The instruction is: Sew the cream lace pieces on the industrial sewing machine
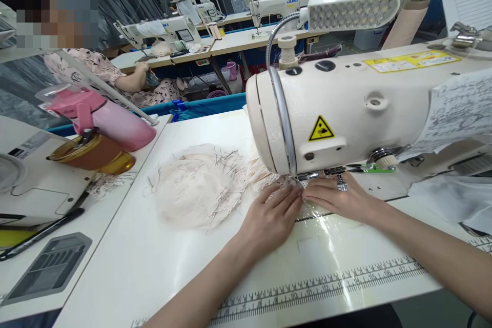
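Note:
My left hand [271, 210] rests palm down at the sewing machine's needle area, its fingers laid over the edge of cream, lacy fabric [263, 171]. Close beside it, under the machine head [330, 113], my right hand [340, 197] lies with fingers stretched out toward the left fingertips. The presser foot and needle are mostly hidden by the head and my hands. To the left of my hands, a loose heap of cream fabric [196, 189] with frayed threads spreads on the white table [246, 271].
A printed ruler [307, 289] runs along the table's front. At left stand a pink bottle [119, 120], an amber cup [92, 152] and another machine. A lamp [353, 7] hangs over the head. A seated person in a patterned top [82, 69] works beyond, among more machines.

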`<state>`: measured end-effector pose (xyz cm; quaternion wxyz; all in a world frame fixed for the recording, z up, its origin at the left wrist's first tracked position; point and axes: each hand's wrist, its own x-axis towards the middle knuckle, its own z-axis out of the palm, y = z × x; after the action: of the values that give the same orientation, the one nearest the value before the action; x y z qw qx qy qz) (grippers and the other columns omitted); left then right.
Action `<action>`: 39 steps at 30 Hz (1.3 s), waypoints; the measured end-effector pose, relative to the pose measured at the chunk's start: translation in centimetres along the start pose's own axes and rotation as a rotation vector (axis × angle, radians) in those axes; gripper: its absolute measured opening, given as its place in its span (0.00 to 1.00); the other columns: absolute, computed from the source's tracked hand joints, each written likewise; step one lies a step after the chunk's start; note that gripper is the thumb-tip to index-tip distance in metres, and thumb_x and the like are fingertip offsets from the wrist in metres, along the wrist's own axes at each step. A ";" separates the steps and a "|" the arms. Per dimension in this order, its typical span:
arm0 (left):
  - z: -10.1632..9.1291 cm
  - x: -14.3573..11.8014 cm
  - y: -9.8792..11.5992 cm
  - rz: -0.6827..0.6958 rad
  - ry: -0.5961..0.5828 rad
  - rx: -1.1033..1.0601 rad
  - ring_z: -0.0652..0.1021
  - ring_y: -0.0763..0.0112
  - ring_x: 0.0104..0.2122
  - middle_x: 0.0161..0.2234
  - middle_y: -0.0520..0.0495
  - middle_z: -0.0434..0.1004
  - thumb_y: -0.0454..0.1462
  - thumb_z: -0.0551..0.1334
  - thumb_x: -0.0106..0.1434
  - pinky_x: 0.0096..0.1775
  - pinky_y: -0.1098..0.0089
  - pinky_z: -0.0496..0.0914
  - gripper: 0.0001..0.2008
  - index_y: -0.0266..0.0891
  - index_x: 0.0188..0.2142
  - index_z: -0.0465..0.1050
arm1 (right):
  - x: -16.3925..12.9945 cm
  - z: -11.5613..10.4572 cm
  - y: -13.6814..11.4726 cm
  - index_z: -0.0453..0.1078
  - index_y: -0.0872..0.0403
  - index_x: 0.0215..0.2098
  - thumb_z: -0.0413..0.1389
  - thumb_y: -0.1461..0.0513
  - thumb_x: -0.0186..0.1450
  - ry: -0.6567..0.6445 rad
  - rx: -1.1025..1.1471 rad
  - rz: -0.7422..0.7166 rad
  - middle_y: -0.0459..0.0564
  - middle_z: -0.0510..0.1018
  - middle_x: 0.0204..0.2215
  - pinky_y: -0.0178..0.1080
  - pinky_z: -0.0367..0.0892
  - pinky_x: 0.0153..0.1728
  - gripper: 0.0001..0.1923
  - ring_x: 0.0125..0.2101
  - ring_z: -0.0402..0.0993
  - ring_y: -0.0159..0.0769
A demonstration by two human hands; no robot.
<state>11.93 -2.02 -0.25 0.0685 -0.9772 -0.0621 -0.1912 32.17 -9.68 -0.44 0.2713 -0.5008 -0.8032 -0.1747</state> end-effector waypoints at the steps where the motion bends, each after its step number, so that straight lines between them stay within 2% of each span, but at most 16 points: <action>1: 0.0 0.0 0.1 0.009 0.018 0.004 0.74 0.63 0.50 0.51 0.43 0.73 0.31 0.52 0.63 0.50 0.61 0.69 0.15 0.36 0.47 0.72 | 0.0 0.0 -0.1 0.71 0.52 0.30 0.49 0.64 0.68 0.003 -0.021 -0.007 0.41 0.72 0.23 0.36 0.56 0.29 0.11 0.22 0.63 0.26; 4: 0.0 0.0 0.1 -0.015 0.041 0.022 0.77 0.64 0.46 0.48 0.43 0.76 0.30 0.52 0.64 0.47 0.62 0.71 0.13 0.35 0.44 0.73 | -0.2 0.3 -0.7 0.71 0.52 0.31 0.49 0.67 0.66 0.006 -0.039 -0.030 0.41 0.75 0.26 0.36 0.57 0.30 0.10 0.26 0.65 0.27; 8: -0.1 0.0 -0.3 -0.050 0.047 0.004 0.77 0.63 0.46 0.45 0.41 0.78 0.30 0.54 0.63 0.48 0.63 0.72 0.11 0.31 0.41 0.73 | -0.5 1.2 -1.1 0.72 0.52 0.33 0.48 0.68 0.67 -0.078 0.133 -0.001 0.43 0.76 0.30 0.35 0.61 0.36 0.12 0.32 0.68 0.28; 12: 0.0 0.0 -0.5 -0.098 0.015 -0.035 0.77 0.64 0.46 0.45 0.41 0.78 0.31 0.52 0.64 0.51 0.63 0.71 0.12 0.33 0.42 0.72 | -0.2 1.6 -1.4 0.72 0.52 0.34 0.47 0.68 0.67 -0.107 0.223 0.060 0.45 0.76 0.31 0.37 0.62 0.41 0.12 0.34 0.69 0.30; 24: 0.7 -0.2 -0.5 -0.140 -0.006 0.088 0.77 0.63 0.47 0.47 0.38 0.76 0.30 0.50 0.65 0.47 0.63 0.73 0.10 0.32 0.41 0.69 | -0.1 1.8 -1.1 0.72 0.54 0.36 0.45 0.65 0.69 -0.151 0.239 0.124 0.48 0.76 0.34 0.36 0.64 0.37 0.13 0.35 0.71 0.30; 32: 0.7 0.0 0.0 -0.185 -0.035 0.070 0.75 0.58 0.49 0.49 0.35 0.74 0.32 0.51 0.64 0.49 0.60 0.71 0.13 0.30 0.44 0.69 | -0.6 2.1 -0.9 0.73 0.51 0.39 0.49 0.65 0.67 -0.078 0.179 0.196 0.45 0.78 0.38 0.38 0.66 0.39 0.11 0.37 0.74 0.31; 36: 0.8 -0.2 0.0 -0.171 -0.066 0.099 0.74 0.57 0.50 0.51 0.35 0.73 0.33 0.51 0.64 0.49 0.59 0.71 0.17 0.29 0.51 0.67 | -0.4 1.9 -0.8 0.74 0.51 0.36 0.50 0.62 0.68 0.026 0.113 0.216 0.44 0.79 0.33 0.39 0.65 0.40 0.10 0.35 0.73 0.32; 39: 0.8 -0.3 0.0 -0.152 -0.081 0.085 0.72 0.56 0.52 0.53 0.38 0.70 0.35 0.51 0.65 0.51 0.57 0.70 0.20 0.32 0.55 0.65 | -0.3 1.8 -0.5 0.74 0.48 0.37 0.49 0.60 0.68 0.013 0.123 0.230 0.44 0.79 0.35 0.41 0.65 0.42 0.12 0.36 0.74 0.32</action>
<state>11.93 -1.95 -1.13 0.0925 -0.9728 -0.1469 -0.1532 31.33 -9.06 -2.06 0.3249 -0.5710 -0.7478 -0.0963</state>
